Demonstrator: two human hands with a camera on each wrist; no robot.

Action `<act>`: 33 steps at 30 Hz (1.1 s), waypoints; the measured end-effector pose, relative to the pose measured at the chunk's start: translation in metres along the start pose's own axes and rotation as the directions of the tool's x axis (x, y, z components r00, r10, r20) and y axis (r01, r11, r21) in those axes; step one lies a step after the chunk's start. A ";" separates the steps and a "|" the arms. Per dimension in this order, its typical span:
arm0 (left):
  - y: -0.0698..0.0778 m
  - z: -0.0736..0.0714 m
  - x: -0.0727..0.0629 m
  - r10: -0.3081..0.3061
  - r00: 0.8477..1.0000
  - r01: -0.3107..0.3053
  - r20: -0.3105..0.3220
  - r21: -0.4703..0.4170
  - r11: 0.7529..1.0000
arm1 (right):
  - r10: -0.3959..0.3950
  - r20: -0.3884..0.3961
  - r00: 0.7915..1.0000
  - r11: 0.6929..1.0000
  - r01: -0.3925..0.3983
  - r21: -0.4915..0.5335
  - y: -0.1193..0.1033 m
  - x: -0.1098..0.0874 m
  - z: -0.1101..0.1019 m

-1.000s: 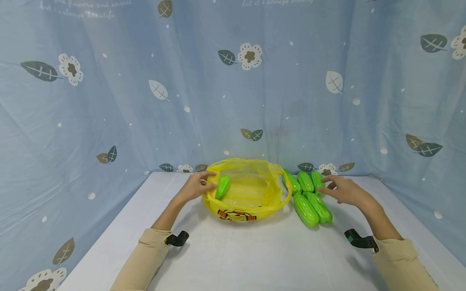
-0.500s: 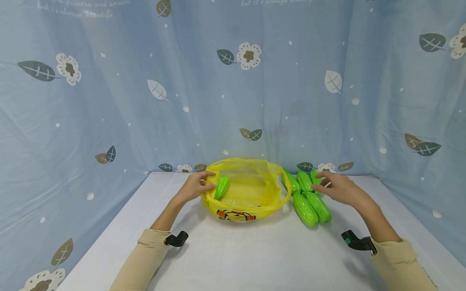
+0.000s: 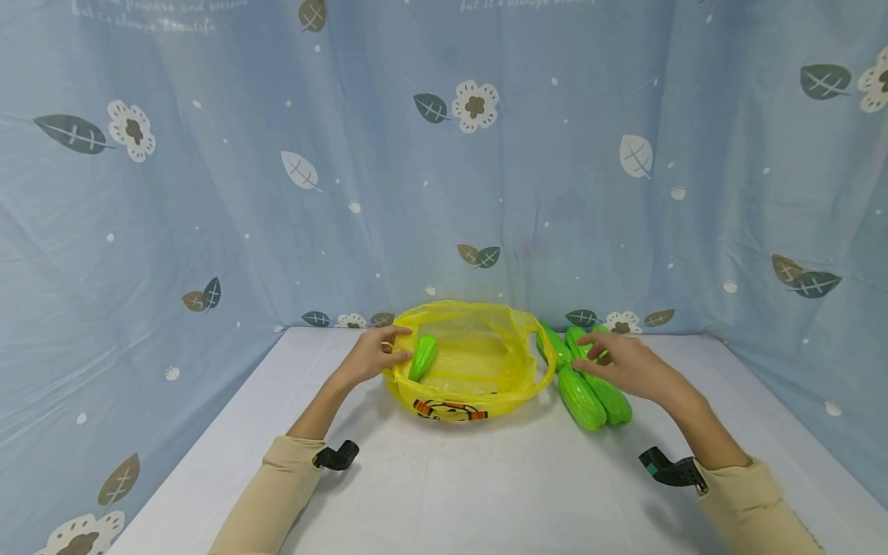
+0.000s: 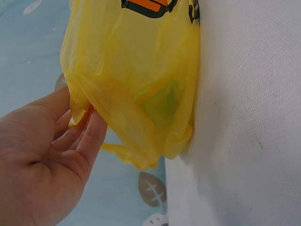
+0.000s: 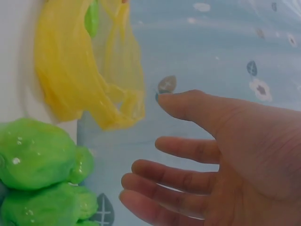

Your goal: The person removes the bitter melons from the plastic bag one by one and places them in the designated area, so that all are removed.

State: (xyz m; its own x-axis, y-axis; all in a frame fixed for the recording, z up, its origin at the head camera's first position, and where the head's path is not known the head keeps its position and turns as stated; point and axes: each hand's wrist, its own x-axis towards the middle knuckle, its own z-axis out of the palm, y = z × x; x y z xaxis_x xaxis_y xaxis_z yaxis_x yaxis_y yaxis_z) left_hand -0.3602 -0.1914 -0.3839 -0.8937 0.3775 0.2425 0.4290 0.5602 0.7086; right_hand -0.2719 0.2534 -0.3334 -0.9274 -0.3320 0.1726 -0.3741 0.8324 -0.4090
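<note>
My left hand (image 3: pixel 373 356) pinches the left edge of a yellow plastic bag (image 3: pixel 458 401), which stands with its mouth spread. In the left wrist view the fingers (image 4: pixel 94 134) reach behind the bag's thin film. One shiny green vegetable (image 3: pixel 423 357), elongated like a bitter melon, leans inside near that hand. More of these green vegetables (image 3: pixel 581 398) lie grouped just right of the bag. Over this group hovers my right hand (image 3: pixel 627 366), fingers spread and slightly bent, holding nothing. It partly hides the back vegetables. In the right wrist view its palm and fingers (image 5: pixel 174 176) are apart from them.
A white-covered table (image 3: pixel 486 493) carries everything. Behind and to both sides hangs a blue curtain (image 3: pixel 555 193) printed with leaves and flowers. A black wrist camera sits on each forearm, the left camera (image 3: pixel 338 455) and the right camera (image 3: pixel 669 468).
My right hand has moved left over the green vegetables, closer to the bag, covering more of the back ones. My left hand and the bag have stayed in place.
</note>
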 end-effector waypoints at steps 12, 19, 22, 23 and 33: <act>0.002 0.000 0.001 0.003 1.000 -0.002 -0.021 0.044 0.999 | -0.078 0.085 0.993 0.996 0.073 0.056 -0.016 0.003 0.013; 0.001 0.000 0.002 0.010 1.000 -0.008 -0.026 0.057 0.998 | -0.113 0.108 0.988 0.992 0.105 0.076 -0.021 0.005 0.023; 0.001 0.001 0.002 0.015 1.000 -0.013 -0.024 0.052 0.999 | -0.111 0.113 0.987 0.992 0.104 0.069 -0.025 0.004 0.026; 0.001 0.001 0.002 0.014 1.000 -0.013 -0.024 0.049 0.999 | -0.112 0.114 0.987 0.992 0.105 0.066 -0.027 0.004 0.027; 0.000 0.002 0.000 0.003 1.000 -0.002 -0.017 0.031 1.000 | -0.166 0.112 0.980 0.986 0.161 0.050 -0.043 0.006 0.035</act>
State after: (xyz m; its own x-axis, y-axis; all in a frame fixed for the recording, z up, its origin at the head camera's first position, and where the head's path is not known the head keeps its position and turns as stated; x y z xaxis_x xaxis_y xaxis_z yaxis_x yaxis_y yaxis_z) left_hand -0.3600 -0.1902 -0.3854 -0.8947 0.3665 0.2555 0.4346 0.5821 0.6872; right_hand -0.2620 0.1999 -0.3460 -0.8474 -0.5130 0.1369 -0.5187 0.7446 -0.4200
